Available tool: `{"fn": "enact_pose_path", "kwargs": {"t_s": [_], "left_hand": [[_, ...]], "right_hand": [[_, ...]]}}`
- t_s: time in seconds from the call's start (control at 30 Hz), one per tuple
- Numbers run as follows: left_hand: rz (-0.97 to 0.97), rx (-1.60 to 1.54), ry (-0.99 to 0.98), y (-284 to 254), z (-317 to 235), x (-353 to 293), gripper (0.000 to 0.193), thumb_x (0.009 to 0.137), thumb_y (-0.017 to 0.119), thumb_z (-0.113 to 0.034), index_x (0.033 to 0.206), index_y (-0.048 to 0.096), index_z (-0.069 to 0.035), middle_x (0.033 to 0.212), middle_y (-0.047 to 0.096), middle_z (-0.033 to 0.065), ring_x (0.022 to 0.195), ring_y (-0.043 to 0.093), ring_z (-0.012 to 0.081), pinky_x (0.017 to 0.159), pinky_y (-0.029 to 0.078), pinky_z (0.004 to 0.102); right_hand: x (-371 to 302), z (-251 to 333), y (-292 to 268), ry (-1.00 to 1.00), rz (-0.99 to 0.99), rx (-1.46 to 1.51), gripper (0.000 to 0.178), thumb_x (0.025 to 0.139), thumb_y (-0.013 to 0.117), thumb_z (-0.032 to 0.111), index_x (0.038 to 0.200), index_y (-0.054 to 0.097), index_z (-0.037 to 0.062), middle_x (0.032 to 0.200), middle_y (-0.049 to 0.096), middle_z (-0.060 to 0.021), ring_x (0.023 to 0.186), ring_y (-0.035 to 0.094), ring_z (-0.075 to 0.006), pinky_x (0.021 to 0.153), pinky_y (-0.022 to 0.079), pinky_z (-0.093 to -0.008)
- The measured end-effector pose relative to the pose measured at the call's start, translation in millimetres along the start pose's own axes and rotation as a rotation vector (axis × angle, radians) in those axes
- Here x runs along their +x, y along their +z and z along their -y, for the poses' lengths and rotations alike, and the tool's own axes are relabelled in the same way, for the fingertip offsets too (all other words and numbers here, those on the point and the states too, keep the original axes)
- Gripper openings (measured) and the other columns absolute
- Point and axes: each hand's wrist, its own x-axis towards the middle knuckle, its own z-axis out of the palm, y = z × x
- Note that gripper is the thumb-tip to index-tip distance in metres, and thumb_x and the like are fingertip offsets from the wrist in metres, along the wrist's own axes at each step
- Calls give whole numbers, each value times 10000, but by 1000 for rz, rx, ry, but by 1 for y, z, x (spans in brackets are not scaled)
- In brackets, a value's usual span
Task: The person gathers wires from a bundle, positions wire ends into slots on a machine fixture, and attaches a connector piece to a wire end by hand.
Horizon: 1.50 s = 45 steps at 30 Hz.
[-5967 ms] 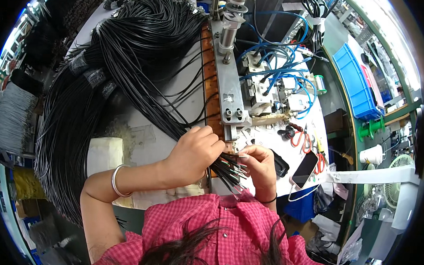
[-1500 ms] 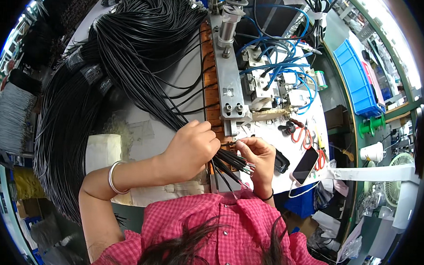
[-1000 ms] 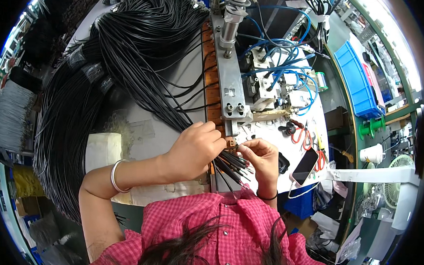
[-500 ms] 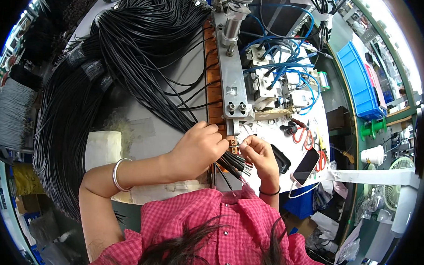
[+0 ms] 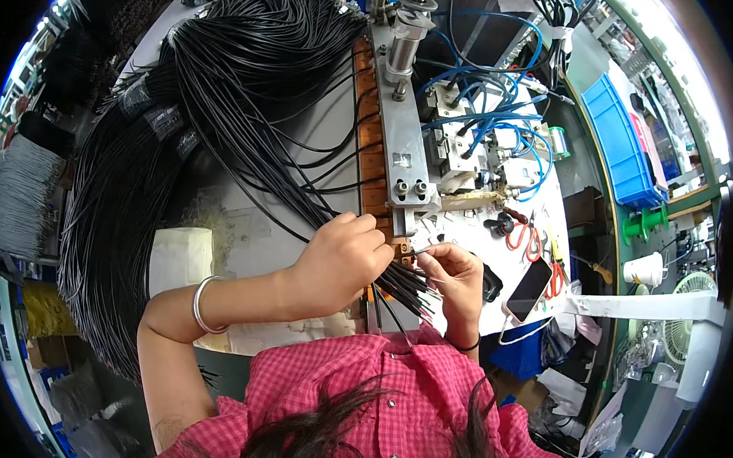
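Observation:
My left hand is closed around a bunch of black cables, whose stripped ends fan out past my fingers toward my right hand. My right hand pinches the end of one black cable between thumb and fingertips, beside the orange-brown block strip at its near end. Several cables run from the big black cable bundle down to my left hand, and a few lie across the strip under the metal bar. The palm side of my left hand is hidden.
Right of the bar stand metal blocks with blue air tubes. Nearer lie red-handled pliers, a phone and a black tool. A blue bin sits farther right. Grey cables hang at the far left.
My right hand has shifted slightly right and now draws a cable end out from the bunch. One cable at the left has bowed out from the others. My left hand stays nearly still.

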Motion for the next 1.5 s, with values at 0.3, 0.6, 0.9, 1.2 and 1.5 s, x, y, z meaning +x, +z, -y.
{"fn": "enact_pose_path", "kwargs": {"t_s": [0.3, 0.6, 0.9, 1.2, 1.5], "left_hand": [[-47, 71, -20, -1, 0, 0, 120, 595, 560, -8, 710, 543, -37, 673, 502, 71, 709, 489, 230, 622, 372, 327], [-45, 12, -40, 2, 0, 0, 136, 580, 541, 18, 704, 528, -37, 692, 480, 77, 724, 478, 249, 628, 360, 344], [-36, 8, 39, 4, 0, 1, 136, 581, 542, 18, 690, 500, -52, 683, 483, 75, 731, 483, 248, 648, 364, 346], [31, 53, -22, 6, 3, -3, 127, 584, 558, -4, 676, 490, -59, 674, 484, 62, 735, 489, 238, 655, 365, 353], [25, 84, 5, 2, 1, 0, 126, 583, 565, -12, 677, 493, -53, 677, 495, 71, 723, 493, 245, 648, 376, 355]], "right_hand": [[-1, -2, 4, -61, -109, 36, 80, 808, 627, 6, 882, 642, -21, 742, 643, -40, 602, 563, -52, 517, 410, -150], [2, 0, -4, 67, 169, 219, 54, 803, 632, 10, 833, 620, -34, 704, 632, -53, 545, 535, -59, 472, 406, -170], [7, -11, -3, -8, 41, 60, 76, 832, 626, 62, 795, 592, 5, 669, 598, -20, 489, 483, -30, 424, 369, -165], [17, -13, -12, 198, 210, 11, 151, 904, 541, 157, 821, 531, 31, 606, 484, 51, 461, 382, -9, 405, 287, -168], [7, -8, -5, 45, 32, -208, 131, 896, 554, 149, 817, 537, 45, 610, 459, 68, 474, 343, 9, 409, 240, -158]]}}
